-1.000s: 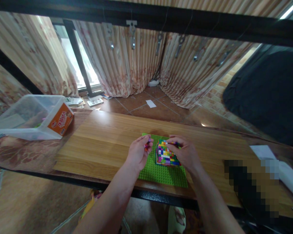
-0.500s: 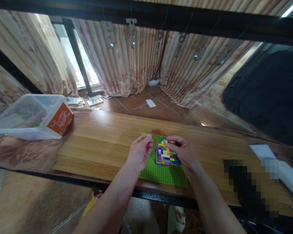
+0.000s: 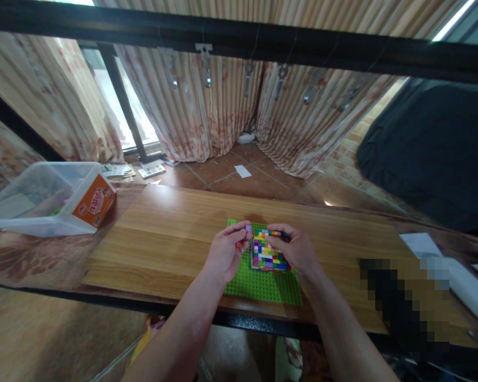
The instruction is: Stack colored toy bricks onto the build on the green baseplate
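Note:
A green studded baseplate (image 3: pixel 263 289) lies on the wooden board, bearing a box-like block of multicoloured toy bricks (image 3: pixel 267 253). Between the thumb and fingertip of my left hand (image 3: pixel 228 248) is a small purple toy brick (image 3: pixel 248 228); an orange-red one (image 3: pixel 239 245) shows lower among the same fingers. That hand is over the plate's left part, just left of the block. My right hand (image 3: pixel 297 246) grips the block's far right corner, thumb on top and fingers along the back. Its palm hides the block's right side.
The wooden board (image 3: pixel 151 233) spans the table. At the left stands a clear plastic bin (image 3: pixel 56 225) with an orange label. Pixelated dark patches cover something at the right, near a white rounded object (image 3: pixel 468 292) and paper (image 3: pixel 420 245). A black bar (image 3: pixel 239 37) crosses overhead, with metal clips hanging below.
The purple brick now shows clearly at my left fingertips, where it was mostly hidden. My right hand stays on the block. The whole view has shifted slightly.

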### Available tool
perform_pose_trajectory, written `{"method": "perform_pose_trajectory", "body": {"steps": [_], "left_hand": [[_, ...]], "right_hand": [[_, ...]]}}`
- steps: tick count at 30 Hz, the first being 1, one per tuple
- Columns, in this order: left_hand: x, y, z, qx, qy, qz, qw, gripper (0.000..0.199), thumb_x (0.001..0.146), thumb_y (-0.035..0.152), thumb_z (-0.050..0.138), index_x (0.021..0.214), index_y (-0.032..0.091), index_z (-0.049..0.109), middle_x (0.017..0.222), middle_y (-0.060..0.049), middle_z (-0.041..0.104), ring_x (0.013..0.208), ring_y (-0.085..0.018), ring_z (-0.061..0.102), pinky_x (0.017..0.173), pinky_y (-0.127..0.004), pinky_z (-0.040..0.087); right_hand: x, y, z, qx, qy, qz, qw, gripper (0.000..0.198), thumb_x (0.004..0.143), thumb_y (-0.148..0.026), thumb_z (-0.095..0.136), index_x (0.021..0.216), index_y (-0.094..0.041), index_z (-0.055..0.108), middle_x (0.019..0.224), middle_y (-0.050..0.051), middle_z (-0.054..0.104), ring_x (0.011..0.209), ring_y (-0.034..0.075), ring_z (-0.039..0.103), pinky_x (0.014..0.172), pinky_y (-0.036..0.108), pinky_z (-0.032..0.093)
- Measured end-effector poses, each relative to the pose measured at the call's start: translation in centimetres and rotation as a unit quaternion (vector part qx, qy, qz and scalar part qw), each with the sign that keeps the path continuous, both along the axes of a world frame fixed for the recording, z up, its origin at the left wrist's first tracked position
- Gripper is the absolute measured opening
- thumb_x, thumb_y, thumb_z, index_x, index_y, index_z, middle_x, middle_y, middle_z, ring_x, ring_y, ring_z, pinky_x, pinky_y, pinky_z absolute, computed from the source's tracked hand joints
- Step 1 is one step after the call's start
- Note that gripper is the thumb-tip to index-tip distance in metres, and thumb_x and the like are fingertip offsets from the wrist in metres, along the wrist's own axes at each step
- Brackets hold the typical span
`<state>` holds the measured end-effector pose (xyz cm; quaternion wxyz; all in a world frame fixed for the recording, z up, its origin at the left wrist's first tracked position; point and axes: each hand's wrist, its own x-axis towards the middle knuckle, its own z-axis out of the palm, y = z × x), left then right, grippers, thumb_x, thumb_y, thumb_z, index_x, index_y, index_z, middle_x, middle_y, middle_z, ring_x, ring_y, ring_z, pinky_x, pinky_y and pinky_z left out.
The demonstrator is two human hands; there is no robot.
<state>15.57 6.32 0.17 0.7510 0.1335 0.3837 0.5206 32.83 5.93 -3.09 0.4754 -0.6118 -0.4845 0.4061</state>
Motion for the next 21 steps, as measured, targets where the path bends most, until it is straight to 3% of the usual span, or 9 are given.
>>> {"method": "perform_pose_trajectory", "body": {"steps": [5,9,15,21], "left_hand": [[0.1,-0.1,0.1,-0.008,0.003,-0.011,1.0,0.013,0.075,-0.001,0.065,0.079,0.008,0.073,0.07,-0.004,0.069,0.056,-0.005,0.059,0.051,-0.014,0.045],[0.0,-0.2,0.2,-0.002,-0.001,-0.032,0.999,0.01,0.072,0.0,0.069,0.078,0.008,0.073,0.069,-0.003,0.069,0.054,-0.004,0.057,0.053,-0.014,0.047],[0.0,-0.3,0.1,0.02,-0.002,-0.077,0.997,0.007,0.07,0.007,0.075,0.076,0.008,0.072,0.067,-0.003,0.068,0.053,-0.004,0.056,0.055,-0.014,0.047],[0.1,-0.4,0.2,0.025,0.004,-0.096,0.995,0.008,0.072,0.013,0.077,0.076,0.009,0.072,0.07,-0.004,0.068,0.055,-0.005,0.057,0.058,-0.015,0.048]], "right_hand": [[-0.3,-0.5,1.3,0.116,-0.114,-0.005,0.987,0.027,0.075,-0.037,0.072,0.099,-0.023,0.076,0.103,0.007,0.075,0.096,0.025,0.068,0.09,0.042,0.051],[-1.2,-1.2,2.7,0.212,-0.18,0.057,0.959,0.02,0.086,-0.03,0.065,0.103,-0.028,0.076,0.112,0.006,0.071,0.109,0.022,0.064,0.1,0.041,0.046],[-1.7,-1.4,3.0,0.223,-0.224,0.113,0.942,0.018,0.092,-0.027,0.062,0.102,-0.031,0.076,0.108,0.004,0.071,0.106,0.022,0.062,0.095,0.04,0.048],[-1.0,-1.4,2.8,0.226,-0.223,0.102,0.943,0.013,0.091,-0.031,0.063,0.093,-0.027,0.075,0.099,0.004,0.072,0.099,0.022,0.065,0.091,0.039,0.049]]}}
